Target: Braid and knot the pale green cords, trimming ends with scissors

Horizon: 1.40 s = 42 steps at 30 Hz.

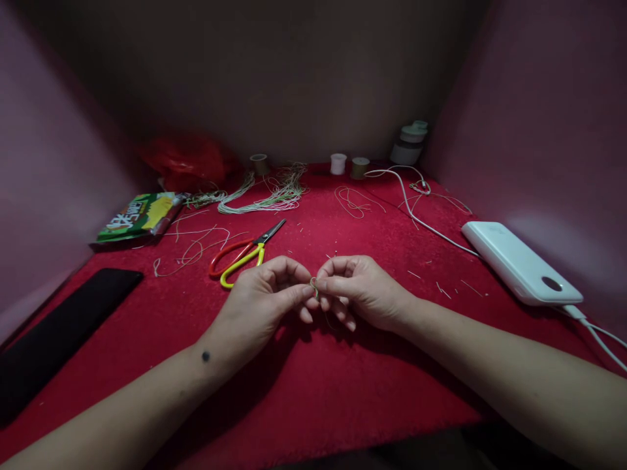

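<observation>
Cord loop (313, 285): tiny, pale-green, pinched between both hands.

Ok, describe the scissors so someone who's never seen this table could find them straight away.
Start at the red table, where the left hand and right hand pinch a small thread loop. Just beyond the left hand lie the scissors, closed, blades pointing away to the right. They alone have one orange-red and one yellow handle, among pale thread scraps.

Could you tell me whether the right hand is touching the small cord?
Touching. The head view shows the right hand pinching the small pale-and-green cord loop, which the left hand also pinches.
</observation>
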{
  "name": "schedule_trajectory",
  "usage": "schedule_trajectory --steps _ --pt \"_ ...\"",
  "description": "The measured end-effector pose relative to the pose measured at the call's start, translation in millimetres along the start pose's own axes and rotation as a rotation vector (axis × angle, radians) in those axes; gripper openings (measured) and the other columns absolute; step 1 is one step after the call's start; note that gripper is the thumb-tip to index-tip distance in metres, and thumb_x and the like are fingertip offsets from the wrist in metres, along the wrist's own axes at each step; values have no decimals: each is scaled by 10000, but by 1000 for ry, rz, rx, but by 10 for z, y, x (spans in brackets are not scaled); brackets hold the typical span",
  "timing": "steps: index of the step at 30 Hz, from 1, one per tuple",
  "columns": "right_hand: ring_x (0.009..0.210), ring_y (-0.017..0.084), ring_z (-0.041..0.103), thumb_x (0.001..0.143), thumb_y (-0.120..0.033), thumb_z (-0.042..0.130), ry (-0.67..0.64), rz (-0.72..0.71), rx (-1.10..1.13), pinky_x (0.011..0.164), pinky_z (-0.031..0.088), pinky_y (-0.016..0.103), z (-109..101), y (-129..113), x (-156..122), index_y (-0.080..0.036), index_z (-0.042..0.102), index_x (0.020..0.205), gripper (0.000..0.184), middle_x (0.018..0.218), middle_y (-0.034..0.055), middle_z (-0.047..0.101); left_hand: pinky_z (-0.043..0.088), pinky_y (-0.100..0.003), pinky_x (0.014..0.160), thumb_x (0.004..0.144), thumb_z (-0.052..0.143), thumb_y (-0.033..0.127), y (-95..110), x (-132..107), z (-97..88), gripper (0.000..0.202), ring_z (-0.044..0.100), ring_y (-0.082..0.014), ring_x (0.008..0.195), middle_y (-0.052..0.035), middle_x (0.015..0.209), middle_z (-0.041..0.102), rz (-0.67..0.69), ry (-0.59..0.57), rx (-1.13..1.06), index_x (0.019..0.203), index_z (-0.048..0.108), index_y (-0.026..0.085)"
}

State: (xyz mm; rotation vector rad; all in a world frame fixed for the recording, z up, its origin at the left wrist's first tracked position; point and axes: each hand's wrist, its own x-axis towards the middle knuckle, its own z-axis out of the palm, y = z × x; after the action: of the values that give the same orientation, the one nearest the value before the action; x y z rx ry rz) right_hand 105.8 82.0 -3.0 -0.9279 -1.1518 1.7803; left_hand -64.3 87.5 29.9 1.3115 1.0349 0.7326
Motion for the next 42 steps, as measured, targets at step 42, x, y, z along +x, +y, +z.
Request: schedule_trajectory --steps 42 --pt "348 48 461 785 -181 554 71 49 -290 286 367 140 105 -74 -46 -147 540 712 82 553 -32 573 432 -295 807 807 507 180 46 16 -65 158 562 -179 923 -46 871 594 449 77 629 659 563 185"
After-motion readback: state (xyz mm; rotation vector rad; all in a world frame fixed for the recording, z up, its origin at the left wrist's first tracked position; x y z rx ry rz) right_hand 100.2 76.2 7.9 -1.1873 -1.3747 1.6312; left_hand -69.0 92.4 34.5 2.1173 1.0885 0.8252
